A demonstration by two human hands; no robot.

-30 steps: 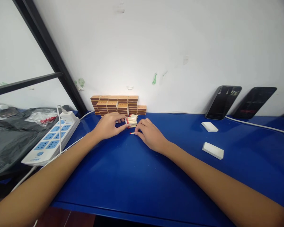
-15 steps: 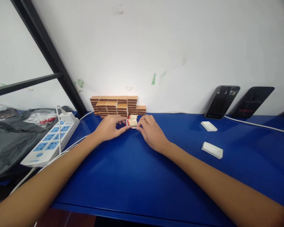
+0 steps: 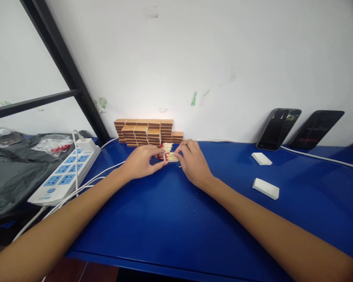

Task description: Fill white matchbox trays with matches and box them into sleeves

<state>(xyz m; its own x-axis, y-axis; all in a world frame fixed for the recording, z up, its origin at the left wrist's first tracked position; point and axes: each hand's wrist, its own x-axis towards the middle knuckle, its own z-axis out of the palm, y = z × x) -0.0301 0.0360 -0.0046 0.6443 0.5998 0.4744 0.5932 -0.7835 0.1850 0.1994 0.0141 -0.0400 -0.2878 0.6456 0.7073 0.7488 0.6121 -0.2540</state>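
A small white matchbox tray (image 3: 171,161) filled with red-tipped matches (image 3: 172,157) sits between my hands, just above the blue table. My left hand (image 3: 142,161) grips its left end between thumb and fingers. At the right end, the closed thumb and fingers of my right hand (image 3: 193,161) pinch the tray. Right behind it lies a heap of loose matches (image 3: 167,146), partly hidden by my left fingers. One stray match (image 3: 180,167) rests on the table under my right hand. Stacked matchboxes (image 3: 141,131) with orange tops and brown sides stand behind my left hand.
Two white blocks (image 3: 261,158) (image 3: 266,188) lie to the right on the blue table (image 3: 164,219). Two dark phones (image 3: 278,129) (image 3: 316,129) lean against the wall, a white cable beside them. At left are a power strip (image 3: 64,170) with cords, a black plastic bag (image 3: 11,172) and a black frame (image 3: 61,55).
The tray has come slightly toward me and to the right, away from the loose heap. Both hands have shifted a little with it. A stray match now shows under my right hand.
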